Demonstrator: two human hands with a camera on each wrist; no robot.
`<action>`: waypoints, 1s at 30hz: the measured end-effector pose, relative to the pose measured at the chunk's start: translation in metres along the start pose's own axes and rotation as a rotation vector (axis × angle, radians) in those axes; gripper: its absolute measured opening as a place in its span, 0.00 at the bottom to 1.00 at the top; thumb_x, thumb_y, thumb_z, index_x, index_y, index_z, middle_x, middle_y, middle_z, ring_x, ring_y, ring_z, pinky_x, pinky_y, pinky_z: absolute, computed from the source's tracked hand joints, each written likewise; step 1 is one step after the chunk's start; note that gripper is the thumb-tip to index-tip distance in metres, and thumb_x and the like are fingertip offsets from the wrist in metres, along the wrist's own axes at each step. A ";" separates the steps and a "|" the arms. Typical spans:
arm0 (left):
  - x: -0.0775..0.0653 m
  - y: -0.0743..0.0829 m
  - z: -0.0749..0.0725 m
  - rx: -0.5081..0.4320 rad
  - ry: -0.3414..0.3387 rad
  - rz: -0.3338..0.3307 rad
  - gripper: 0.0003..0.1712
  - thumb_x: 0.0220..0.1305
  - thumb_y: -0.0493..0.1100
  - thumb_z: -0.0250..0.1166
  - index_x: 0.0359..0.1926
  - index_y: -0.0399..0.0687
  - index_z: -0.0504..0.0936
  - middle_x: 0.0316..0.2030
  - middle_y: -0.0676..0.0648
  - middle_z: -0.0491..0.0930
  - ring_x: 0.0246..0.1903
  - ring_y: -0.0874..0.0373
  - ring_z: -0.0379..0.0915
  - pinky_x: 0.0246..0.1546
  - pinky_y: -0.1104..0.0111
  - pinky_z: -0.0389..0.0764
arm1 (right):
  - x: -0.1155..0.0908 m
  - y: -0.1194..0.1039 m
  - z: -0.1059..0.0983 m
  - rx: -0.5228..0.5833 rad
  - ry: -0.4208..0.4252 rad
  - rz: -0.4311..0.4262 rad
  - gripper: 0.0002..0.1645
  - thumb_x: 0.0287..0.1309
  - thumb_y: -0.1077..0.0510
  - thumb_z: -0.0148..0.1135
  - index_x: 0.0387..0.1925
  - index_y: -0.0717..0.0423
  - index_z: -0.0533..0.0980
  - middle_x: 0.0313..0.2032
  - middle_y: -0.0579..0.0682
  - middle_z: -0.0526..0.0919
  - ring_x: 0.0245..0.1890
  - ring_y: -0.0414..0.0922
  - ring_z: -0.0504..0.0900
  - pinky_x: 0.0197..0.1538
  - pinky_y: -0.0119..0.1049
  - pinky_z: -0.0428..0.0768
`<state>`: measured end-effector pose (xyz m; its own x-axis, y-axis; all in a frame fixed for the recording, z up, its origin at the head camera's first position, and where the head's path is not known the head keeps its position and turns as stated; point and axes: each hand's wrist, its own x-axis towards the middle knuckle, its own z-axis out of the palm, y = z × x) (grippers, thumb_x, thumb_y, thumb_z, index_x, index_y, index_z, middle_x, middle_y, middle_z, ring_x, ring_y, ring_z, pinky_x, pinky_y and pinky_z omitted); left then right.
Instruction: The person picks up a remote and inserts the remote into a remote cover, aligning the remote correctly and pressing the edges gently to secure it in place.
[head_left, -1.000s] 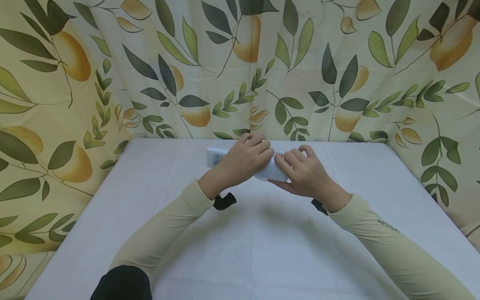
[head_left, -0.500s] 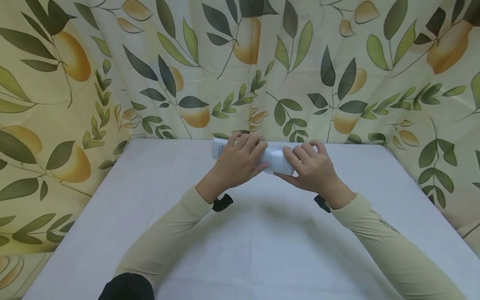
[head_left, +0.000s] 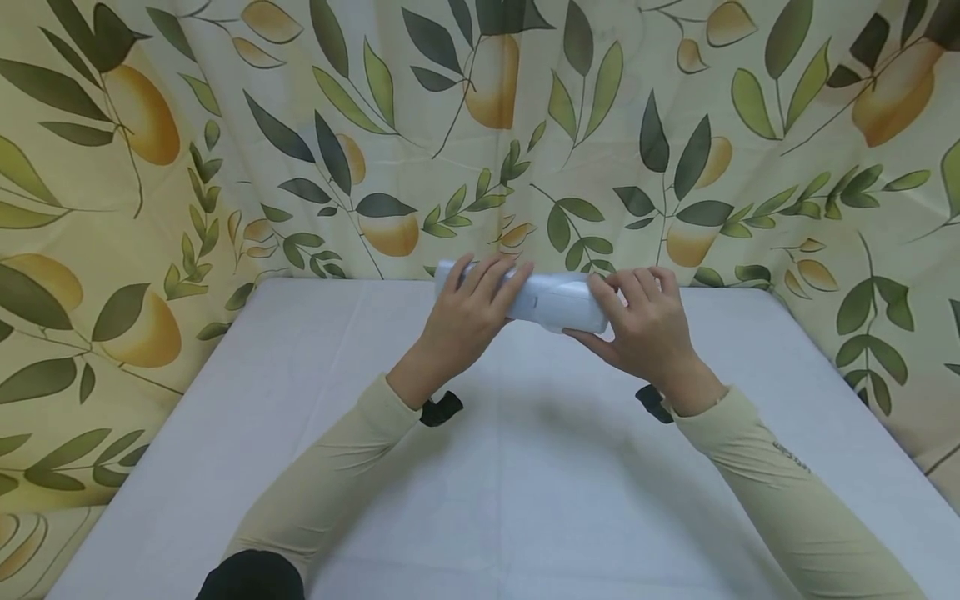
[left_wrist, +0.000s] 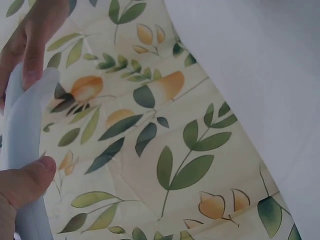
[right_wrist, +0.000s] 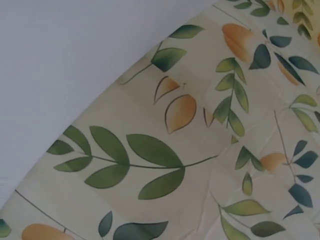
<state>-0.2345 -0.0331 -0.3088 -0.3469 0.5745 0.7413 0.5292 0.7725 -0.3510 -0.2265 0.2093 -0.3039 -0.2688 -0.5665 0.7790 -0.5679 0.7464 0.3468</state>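
A long, pale bluish-white roll [head_left: 558,300] is held up level with the table's far edge, its right end slightly lower. Around its left part my left hand [head_left: 468,321] grips, fingers over the top. My right hand [head_left: 648,329] pinches the right end, thumb below and fingers above. In the left wrist view the roll [left_wrist: 25,125] runs down the left side, with a loose, thin flap near the right hand [left_wrist: 35,40]. The left thumb [left_wrist: 32,180] presses across it lower down. Neither hand nor roll shows in the right wrist view.
A white-covered table [head_left: 495,483] spreads beneath the arms. Behind and beside it hangs a curtain [head_left: 300,225] printed with leaves and yellow fruit. Black straps [head_left: 442,408] show at both wrists. A dark rounded shape [head_left: 251,575] sits at the bottom left.
Both hands have raised the roll and shifted it somewhat to the right. They have moved further apart, so more of the roll's middle shows between them.
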 end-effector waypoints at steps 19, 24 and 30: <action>-0.007 0.003 -0.008 -0.169 -0.115 -0.181 0.36 0.50 0.53 0.72 0.60 0.48 0.73 0.50 0.45 0.80 0.50 0.50 0.76 0.49 0.58 0.76 | -0.007 -0.012 0.016 0.076 0.377 -0.263 0.10 0.65 0.59 0.53 0.32 0.55 0.81 0.31 0.55 0.77 0.34 0.51 0.73 0.41 0.51 0.69; -0.010 0.005 -0.007 -0.186 -0.142 -0.190 0.36 0.50 0.54 0.71 0.59 0.47 0.73 0.50 0.45 0.80 0.48 0.49 0.77 0.48 0.59 0.78 | -0.010 -0.011 0.017 0.058 0.323 -0.278 0.13 0.66 0.63 0.51 0.30 0.59 0.80 0.30 0.54 0.77 0.33 0.50 0.72 0.39 0.49 0.70; -0.017 0.006 -0.003 -0.209 -0.174 -0.270 0.35 0.49 0.54 0.72 0.58 0.47 0.74 0.48 0.44 0.81 0.44 0.48 0.79 0.44 0.59 0.79 | -0.013 -0.014 0.022 0.050 0.202 -0.286 0.15 0.67 0.63 0.47 0.30 0.61 0.79 0.33 0.54 0.78 0.35 0.50 0.74 0.38 0.46 0.73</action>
<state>-0.2231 -0.0395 -0.3217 -0.6122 0.4093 0.6765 0.5410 0.8408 -0.0191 -0.2322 0.1985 -0.3299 0.0626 -0.6660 0.7433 -0.6367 0.5469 0.5436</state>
